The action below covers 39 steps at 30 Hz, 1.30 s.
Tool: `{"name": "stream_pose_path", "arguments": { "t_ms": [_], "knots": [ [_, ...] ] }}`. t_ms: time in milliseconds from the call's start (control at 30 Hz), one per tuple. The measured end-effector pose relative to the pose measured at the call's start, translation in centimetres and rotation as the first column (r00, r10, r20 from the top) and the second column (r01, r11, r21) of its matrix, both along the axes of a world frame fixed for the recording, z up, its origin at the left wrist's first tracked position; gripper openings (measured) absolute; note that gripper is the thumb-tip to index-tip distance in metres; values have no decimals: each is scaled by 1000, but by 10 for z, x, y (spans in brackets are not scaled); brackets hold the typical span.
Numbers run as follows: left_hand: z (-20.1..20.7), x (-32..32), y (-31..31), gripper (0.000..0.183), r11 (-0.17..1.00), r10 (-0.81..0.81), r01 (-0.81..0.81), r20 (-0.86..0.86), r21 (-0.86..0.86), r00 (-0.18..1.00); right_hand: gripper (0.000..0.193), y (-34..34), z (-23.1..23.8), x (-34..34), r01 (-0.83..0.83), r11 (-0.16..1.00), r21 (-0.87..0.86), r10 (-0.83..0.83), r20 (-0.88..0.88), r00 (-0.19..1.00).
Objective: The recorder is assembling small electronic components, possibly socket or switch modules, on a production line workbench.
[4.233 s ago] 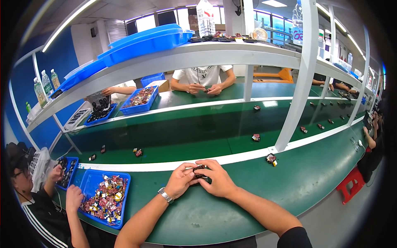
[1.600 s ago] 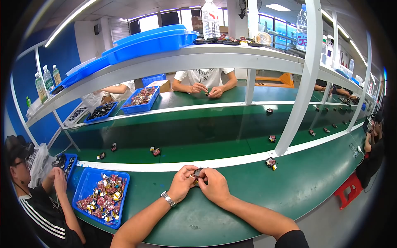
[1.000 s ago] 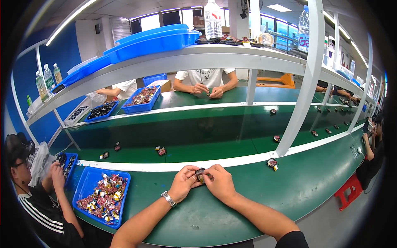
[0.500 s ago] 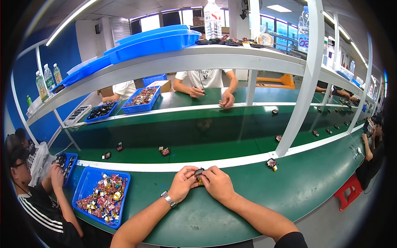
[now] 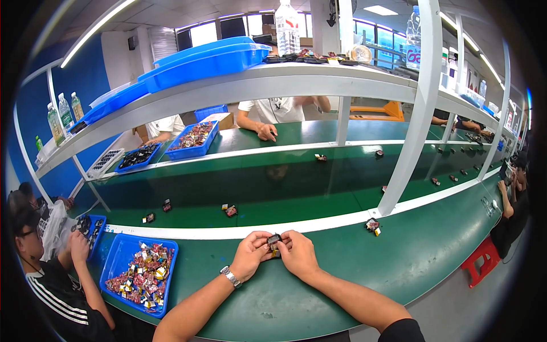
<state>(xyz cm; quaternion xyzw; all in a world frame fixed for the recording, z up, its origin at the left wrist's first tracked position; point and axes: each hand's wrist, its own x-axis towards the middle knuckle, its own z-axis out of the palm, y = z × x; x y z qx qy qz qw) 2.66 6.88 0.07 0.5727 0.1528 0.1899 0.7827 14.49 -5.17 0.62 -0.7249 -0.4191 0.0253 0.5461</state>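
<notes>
Between my two hands, above the green table [image 5: 342, 268], is a small black plastic casing [image 5: 274, 239] with a yellow bit below it. My left hand [image 5: 250, 255], with a metal watch at the wrist, pinches it from the left. My right hand [image 5: 298, 254] grips its right side with the fingertips. The fingers hide much of the piece. To the left stands a blue bin [image 5: 174, 268] heaped with small red circuit pieces [image 5: 142, 276] bearing white and yellow parts. Another small black-and-red assembly [image 5: 373, 226] lies to the right, by the white rail.
Beyond the white rail [image 5: 228, 232], a green conveyor strip [image 5: 296, 199] carries several small assemblies. A white post [image 5: 419, 114] rises at right, supporting a shelf [image 5: 285, 85] with blue trays [image 5: 211, 60] and bottles. A co-worker [image 5: 51, 273] sits at left beside another blue bin [image 5: 101, 228].
The casing stays between my hands, my fingers slightly shifted. Across the strip, a person's hand has lifted away, and a small assembly now lies on the strip there.
</notes>
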Motion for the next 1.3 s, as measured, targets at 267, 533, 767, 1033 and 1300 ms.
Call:
{"name": "stream_pose_path", "arguments": {
  "t_ms": [267, 533, 767, 1033, 1300],
  "knots": [
    [1, -1, 0, 26, 1000, -9, 9, 7, -10, 1000, 12, -2, 5, 6, -65, 997, -40, 64, -29, 998],
    [3, -3, 3, 27, 999, -7, 8, 15, -32, 1000, 18, -7, 13, 14, -233, 971, -42, 219, -217, 951],
    [3, -4, 5, 26, 999, -32, 33, 61, -27, 998, 18, -5, 11, 13, -206, 978, -22, 196, -222, 955],
    [0, -3, 7, 26, 1000, -30, 30, 46, -5, 998, 20, -5, 9, 5, -142, 989, -42, 133, -162, 978],
    [-1, -4, 6, 26, 999, -22, 21, 26, 33, 999, 21, -4, 13, -2, -81, 993, -81, 67, -155, 986]
  ]
}}
